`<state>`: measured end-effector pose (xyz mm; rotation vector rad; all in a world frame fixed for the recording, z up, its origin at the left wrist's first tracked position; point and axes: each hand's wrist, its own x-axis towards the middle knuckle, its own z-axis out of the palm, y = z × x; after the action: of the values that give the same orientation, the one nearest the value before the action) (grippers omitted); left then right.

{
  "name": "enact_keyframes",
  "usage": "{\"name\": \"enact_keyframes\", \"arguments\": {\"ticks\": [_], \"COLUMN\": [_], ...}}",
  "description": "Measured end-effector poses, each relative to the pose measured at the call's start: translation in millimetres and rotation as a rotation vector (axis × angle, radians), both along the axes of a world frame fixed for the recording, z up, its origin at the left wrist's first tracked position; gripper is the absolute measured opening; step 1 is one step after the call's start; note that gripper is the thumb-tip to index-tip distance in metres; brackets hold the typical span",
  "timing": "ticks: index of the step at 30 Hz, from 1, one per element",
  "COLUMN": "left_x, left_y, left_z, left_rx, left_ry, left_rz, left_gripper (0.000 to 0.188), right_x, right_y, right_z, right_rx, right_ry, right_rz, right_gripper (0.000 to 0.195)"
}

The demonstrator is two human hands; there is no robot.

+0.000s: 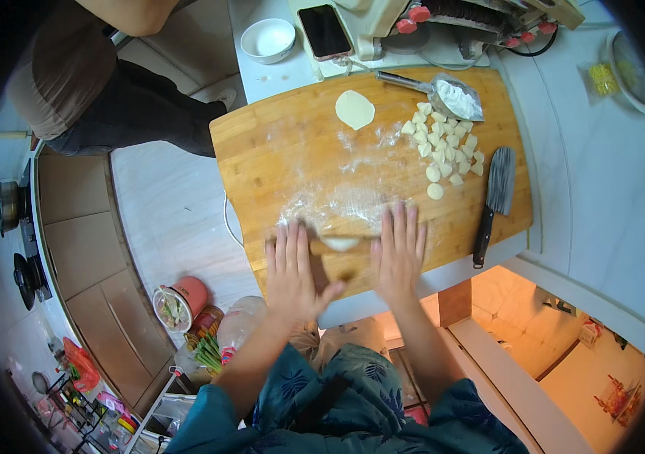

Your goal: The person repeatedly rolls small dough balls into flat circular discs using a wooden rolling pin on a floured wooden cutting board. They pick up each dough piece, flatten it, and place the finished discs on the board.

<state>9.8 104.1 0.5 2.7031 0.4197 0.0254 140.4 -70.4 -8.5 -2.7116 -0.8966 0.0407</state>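
My left hand (294,272) and my right hand (399,252) lie flat, fingers spread, over the two ends of a wooden rolling pin (316,246), blurred by motion. Under the pin's middle shows a piece of dough (340,243). The floured wooden board (277,153) bears a rolled dough round (354,110) near its far edge. At the right lie several small dough pieces (436,139), with a metal scoop of flour (455,96) just beyond them. A cleaver with a black handle (501,181) rests near the board's right edge.
Behind the board stand a white bowl (268,41), a phone (325,32) and a machine with rollers and red knobs (413,20). Another person (146,108) stands at the far left. A red bucket (189,295) and a plastic bottle (242,320) are on the floor at the left.
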Motion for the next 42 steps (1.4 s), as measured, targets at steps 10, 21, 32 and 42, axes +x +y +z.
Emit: {"name": "enact_keyframes", "arguments": {"ticks": [10, 21, 32, 42], "left_x": [70, -35, 22, 5], "left_y": [40, -18, 19, 10], "left_z": [3, 6, -1, 5], "left_rx": [0.043, -0.143, -0.008, -0.113], "left_ry": [0.017, 0.058, 0.019, -0.191], "left_rz": [-0.018, 0.017, -0.045, 0.067], "left_gripper": [0.117, 0.117, 0.114, 0.068], "right_x": [62, -26, 24, -7], "right_y": [35, -20, 7, -13], "right_z": [5, -2, -2, -10], "right_rx": [-0.023, 0.011, -0.020, 0.063], "right_ry": [-0.085, 0.048, -0.005, 0.046], "right_rz": [0.006, 0.015, 0.046, 0.059], "right_gripper": [0.059, 0.057, 0.057, 0.057]}}
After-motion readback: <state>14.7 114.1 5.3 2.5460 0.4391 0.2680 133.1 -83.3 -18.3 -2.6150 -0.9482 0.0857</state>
